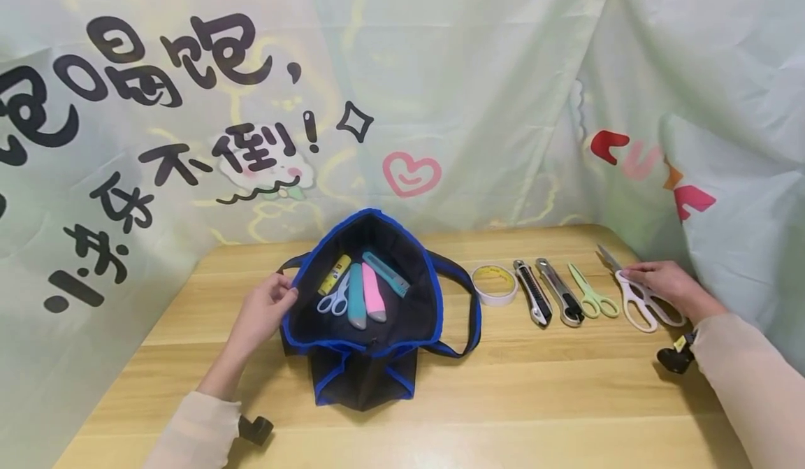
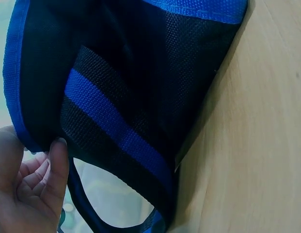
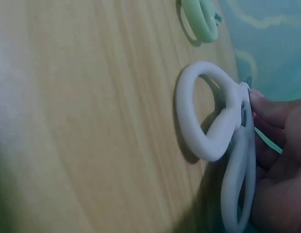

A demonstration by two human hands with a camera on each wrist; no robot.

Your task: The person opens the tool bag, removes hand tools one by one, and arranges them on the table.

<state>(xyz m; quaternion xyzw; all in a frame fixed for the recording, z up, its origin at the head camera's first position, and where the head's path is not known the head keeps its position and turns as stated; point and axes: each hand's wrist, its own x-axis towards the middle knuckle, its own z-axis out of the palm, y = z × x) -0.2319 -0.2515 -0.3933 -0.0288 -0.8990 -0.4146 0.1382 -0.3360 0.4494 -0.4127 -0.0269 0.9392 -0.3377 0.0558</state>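
A black tool bag (image 1: 420, 280) with blue trim stands with its mouth open. My left hand (image 1: 260, 308) pinches its left rim, thumb on one side of the fabric in the left wrist view. Inside lie a yellow tube (image 1: 335, 275), small scissors with pale blue handles (image 1: 325, 305), a teal cutter (image 1: 356, 298), a pink cutter (image 1: 373, 294) and a flat teal knife (image 1: 385, 273). At the far right, my right hand (image 1: 674, 284) holds large white-handled scissors (image 3: 185, 107) near the pivot, blades pointing away. The scissors' handle loops are close over the wooden table.
Right of the bag, a roll of tape (image 1: 497, 298), a black-and-silver utility knife (image 1: 533, 298), a silver utility knife (image 1: 558, 291) and light green scissors (image 1: 588, 291) lie in a row on the table (image 1: 503, 399). Printed cloth (image 1: 472, 105) hangs behind and beside the table.
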